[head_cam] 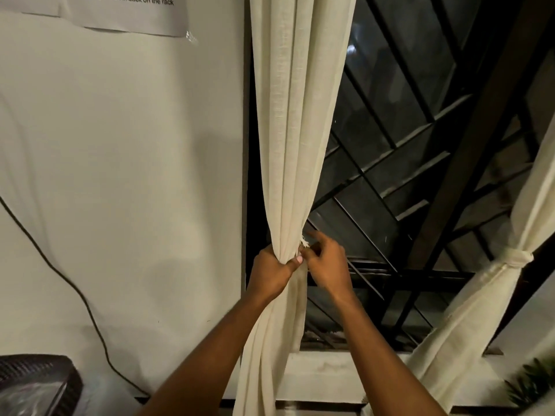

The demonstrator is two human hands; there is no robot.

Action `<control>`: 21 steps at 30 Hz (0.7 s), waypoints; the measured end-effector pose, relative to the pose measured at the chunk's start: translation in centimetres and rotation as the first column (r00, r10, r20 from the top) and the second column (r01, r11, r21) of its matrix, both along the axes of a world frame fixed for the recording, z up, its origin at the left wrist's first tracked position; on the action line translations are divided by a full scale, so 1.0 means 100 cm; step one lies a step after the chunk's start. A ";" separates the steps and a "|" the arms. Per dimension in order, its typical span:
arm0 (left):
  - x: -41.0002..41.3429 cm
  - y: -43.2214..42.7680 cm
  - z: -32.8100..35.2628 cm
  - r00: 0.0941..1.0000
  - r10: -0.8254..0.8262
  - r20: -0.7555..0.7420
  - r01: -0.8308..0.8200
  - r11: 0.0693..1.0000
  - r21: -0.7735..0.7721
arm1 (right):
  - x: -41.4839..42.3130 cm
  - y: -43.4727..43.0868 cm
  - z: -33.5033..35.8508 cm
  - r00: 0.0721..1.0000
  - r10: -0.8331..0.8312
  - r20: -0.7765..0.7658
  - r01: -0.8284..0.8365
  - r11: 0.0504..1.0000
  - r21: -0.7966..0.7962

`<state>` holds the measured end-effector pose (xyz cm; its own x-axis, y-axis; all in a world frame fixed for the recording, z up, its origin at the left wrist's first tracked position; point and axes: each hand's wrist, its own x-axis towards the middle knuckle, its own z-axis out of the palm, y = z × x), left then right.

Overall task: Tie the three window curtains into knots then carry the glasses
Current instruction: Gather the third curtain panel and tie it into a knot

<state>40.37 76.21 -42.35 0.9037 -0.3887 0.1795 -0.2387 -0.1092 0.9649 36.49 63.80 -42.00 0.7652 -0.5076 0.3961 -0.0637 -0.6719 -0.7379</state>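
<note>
Centre of frame: cream curtain [295,130] hangs top to bottom, bunched to a narrow waist just below mid-frame. The left hand [271,273] is wrapped round that waist, thumb across the front, gripping the gathered cloth. The right hand [326,265] is just beside it, touching the cloth, fingers curled. It looks to pinch a frayed edge at the bunch, w/ index finger lifted. Below the grip the cloth falls loose to the bottom edge; no loop formed yet.

Right side of frame: second curtain [468,313] runs diagonally, w/ a knot [518,257] already in it. So at least 1 of 3 done, judging by this alone. Third curtain not in view. Glasses not in view either.

Step in hand (est.): gathering and holding the centre curtain, prep for its knot.

Next move needs: left hand to keep the bunch tight while the right takes the loose tail below, brings it round the bunch and through the loop. Cloth is thin and limp, prob. slips if the grip eases.

Bkgd: dark window grille [420,145] behind, pale wall [120,175] at left, paper notice [126,13] upper left.
</note>
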 end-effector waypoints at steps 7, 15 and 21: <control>0.003 0.001 0.004 0.999 0.043 -0.019 -0.040 0.991 0.129 | 0.004 -0.003 0.004 0.963 -0.257 0.082 0.270 0.927 -0.261; 0.004 -0.002 -0.006 0.995 0.094 -0.034 -0.093 0.996 0.016 | 0.017 0.004 -0.017 0.971 -0.152 0.184 0.162 0.986 -0.038; 0.009 0.003 -0.006 0.992 0.008 -0.123 -0.014 0.999 -0.044 | 0.017 0.003 0.002 0.939 0.342 -0.032 -0.325 0.916 0.235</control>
